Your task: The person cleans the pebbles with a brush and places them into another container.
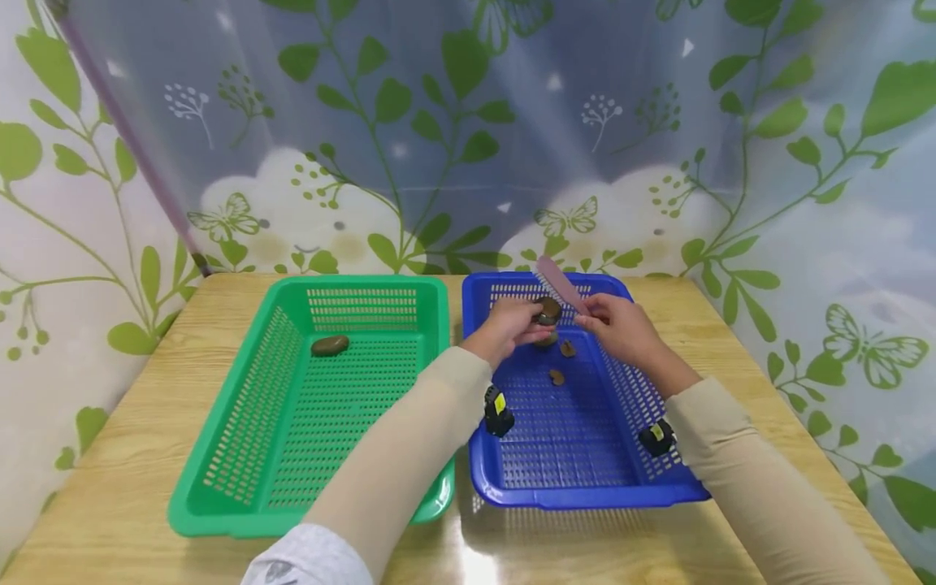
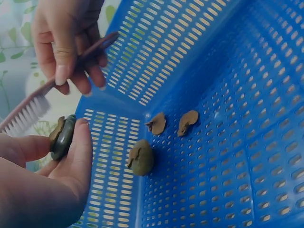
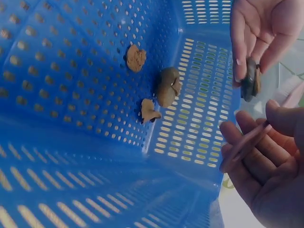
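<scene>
Over the far end of the blue basket (image 1: 570,455), my left hand (image 1: 508,325) pinches a dark, smooth stone (image 2: 65,140) between thumb and fingers. Brown mud-like crust (image 2: 56,133) clings to one face of it. My right hand (image 1: 621,331) grips a pink brush (image 1: 561,284) by its handle, thumb on top. In the left wrist view the white bristles (image 2: 31,114) hang just above the held stone. Below the hands, another stone (image 2: 145,159) with a brown patch lies by the basket's end wall. Two loose brown crust pieces (image 2: 188,122) rest near it on the floor.
To the left stands a green basket (image 1: 351,414) with one brown stone (image 1: 330,346) near its far end. Both baskets sit on a wooden table (image 1: 132,455). A leaf-patterned cloth (image 1: 409,106) hangs behind and at the sides.
</scene>
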